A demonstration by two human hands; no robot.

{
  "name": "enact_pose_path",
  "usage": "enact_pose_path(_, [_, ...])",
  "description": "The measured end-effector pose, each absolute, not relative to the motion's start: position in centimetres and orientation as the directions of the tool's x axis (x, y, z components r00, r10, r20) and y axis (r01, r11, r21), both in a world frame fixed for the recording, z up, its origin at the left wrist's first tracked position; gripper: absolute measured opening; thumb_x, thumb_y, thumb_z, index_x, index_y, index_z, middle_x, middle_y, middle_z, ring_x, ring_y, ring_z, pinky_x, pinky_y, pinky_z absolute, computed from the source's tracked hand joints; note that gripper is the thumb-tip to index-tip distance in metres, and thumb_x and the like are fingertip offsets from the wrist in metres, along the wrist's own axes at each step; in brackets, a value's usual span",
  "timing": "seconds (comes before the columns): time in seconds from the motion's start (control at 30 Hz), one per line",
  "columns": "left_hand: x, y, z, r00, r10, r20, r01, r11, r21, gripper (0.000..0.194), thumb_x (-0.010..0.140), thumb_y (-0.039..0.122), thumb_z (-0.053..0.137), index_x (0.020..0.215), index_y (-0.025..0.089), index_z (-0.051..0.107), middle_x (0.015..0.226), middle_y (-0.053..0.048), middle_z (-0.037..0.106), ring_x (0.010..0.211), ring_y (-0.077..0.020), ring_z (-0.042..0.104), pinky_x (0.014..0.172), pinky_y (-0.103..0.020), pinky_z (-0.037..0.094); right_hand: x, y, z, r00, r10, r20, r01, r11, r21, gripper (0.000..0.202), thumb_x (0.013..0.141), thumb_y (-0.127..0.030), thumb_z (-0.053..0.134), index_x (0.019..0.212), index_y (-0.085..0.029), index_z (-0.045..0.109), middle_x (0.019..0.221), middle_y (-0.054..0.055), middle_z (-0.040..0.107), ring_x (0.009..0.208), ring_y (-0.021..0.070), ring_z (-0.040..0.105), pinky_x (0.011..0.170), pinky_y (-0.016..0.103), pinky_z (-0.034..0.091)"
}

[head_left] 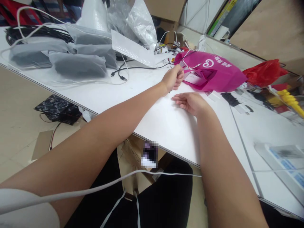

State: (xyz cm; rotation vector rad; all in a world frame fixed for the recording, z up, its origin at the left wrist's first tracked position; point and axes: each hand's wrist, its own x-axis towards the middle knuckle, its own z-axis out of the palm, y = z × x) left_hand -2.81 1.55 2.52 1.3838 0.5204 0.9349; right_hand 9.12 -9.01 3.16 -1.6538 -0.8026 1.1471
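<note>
My left hand (174,78) is closed in a fist above the white table, right at the open end of a magenta plastic bag (223,71). Whatever its curled fingers hold, if anything, is hidden. A white card or label (193,78) shows at the bag's mouth. My right hand (190,103) lies low over the tabletop (171,126), just below the bag, fingers stretched out and holding nothing visible. Behind my left hand, a black cable (142,68) runs toward the bag, and a USB plug (123,78) lies to the left.
Grey-filled translucent pouches (78,65) sit at the left, with a coiled black cable (38,33) behind. Clear plastic wrap (142,23) rises at the back. A red bag (266,72) is to the right. A white cord (106,186) crosses in front of my lap.
</note>
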Motion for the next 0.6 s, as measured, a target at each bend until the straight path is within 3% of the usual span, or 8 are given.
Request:
enact_pose_path(0.07, [-3.3,2.7,2.8,0.451,0.862,0.231,-0.153,-0.181,0.972,0.06,0.108,0.073,0.047,0.069,0.028,0.035,0.066,-0.004,0.042,0.07,-0.0215,0.048,0.069,-0.045,0.043,9.2,-9.0,3.2,0.386,0.87,-0.308,-0.013,-0.329,-0.944,0.031,0.11,0.001,0.056,0.091,-0.011,0.076,0.092,0.011,0.087,0.058,0.0064,0.068,0.047,0.014,0.055])
enact_pose_path(0.13, [-4.1,4.1,2.9,0.338,0.889,0.31,0.012,-0.333,0.943,0.052,0.111,0.053,0.049,0.068,0.027,0.041,0.07,-0.005,0.052,0.078,-0.0219,0.058,0.078,-0.046,0.05,9.3,-9.0,3.3,0.404,0.865,-0.298,-0.035,-0.311,-0.95,0.031,0.111,0.0,0.056,0.091,-0.012,0.076,0.091,0.009,0.086,0.057,0.0055,0.067,0.046,0.014,0.054])
enact_pose_path(0.2, [-5.1,5.2,2.8,0.293,0.867,0.403,0.25,-0.476,0.843,0.043,0.111,0.034,0.051,0.068,0.025,0.05,0.078,-0.005,0.063,0.087,-0.021,0.064,0.091,-0.044,0.054,9.4,-9.0,3.3,0.404,0.866,-0.294,-0.049,-0.3,-0.953,0.031,0.112,-0.001,0.056,0.092,-0.012,0.076,0.09,0.008,0.085,0.057,0.0053,0.067,0.045,0.015,0.053])
enact_pose_path(0.27, [-6.0,5.9,2.4,0.319,0.851,0.416,0.474,-0.524,0.708,0.031,0.108,0.027,0.056,0.079,0.023,0.066,0.093,-0.008,0.075,0.099,-0.0235,0.07,0.101,-0.043,0.055,9.4,-8.9,3.1,0.395,0.871,-0.292,-0.052,-0.296,-0.954,0.03,0.113,-0.002,0.056,0.093,-0.011,0.076,0.09,0.008,0.085,0.057,0.0057,0.067,0.045,0.016,0.054])
enact_pose_path(0.33, [-6.8,6.2,2.0,0.373,0.851,0.37,0.592,-0.525,0.611,0.02,0.105,0.025,0.062,0.1,0.02,0.081,0.113,-0.013,0.082,0.113,-0.0283,0.074,0.108,-0.044,0.055,9.5,-8.9,2.9,0.389,0.874,-0.291,-0.047,-0.297,-0.954,0.029,0.113,-0.003,0.057,0.094,-0.012,0.076,0.091,0.008,0.085,0.057,0.0063,0.068,0.045,0.016,0.054])
enact_pose_path(0.43, [-7.4,6.3,1.2,0.447,0.845,0.293,0.655,-0.532,0.537,0.033,0.103,0.031,0.07,0.128,0.02,0.089,0.14,-0.017,0.082,0.13,-0.0332,0.073,0.117,-0.046,0.055,9.5,-8.8,2.7,0.391,0.876,-0.283,-0.031,-0.294,-0.955,0.027,0.112,-0.005,0.059,0.093,-0.013,0.076,0.093,0.009,0.086,0.058,0.0072,0.068,0.045,0.017,0.053])
enact_pose_path(0.5, [-7.3,6.5,0.7,0.476,0.841,0.258,0.683,-0.538,0.494,0.04,0.102,0.035,0.074,0.137,0.022,0.088,0.153,-0.017,0.079,0.137,-0.0342,0.07,0.12,-0.046,0.054,9.4,-8.9,2.7,0.389,0.879,-0.275,-0.021,-0.29,-0.957,0.024,0.111,-0.006,0.061,0.093,-0.014,0.076,0.094,0.01,0.086,0.06,0.0077,0.068,0.046,0.017,0.053])
enact_pose_path(0.6, [-6.7,6.9,0.1,0.496,0.838,0.229,0.696,-0.541,0.473,0.045,0.099,0.035,0.077,0.142,0.027,0.088,0.154,-0.014,0.08,0.14,-0.0333,0.068,0.122,-0.046,0.054,9.4,-8.9,2.8,0.388,0.881,-0.271,-0.012,-0.29,-0.957,0.021,0.108,-0.005,0.064,0.093,-0.015,0.076,0.093,0.009,0.086,0.061,0.0084,0.069,0.046,0.017,0.053])
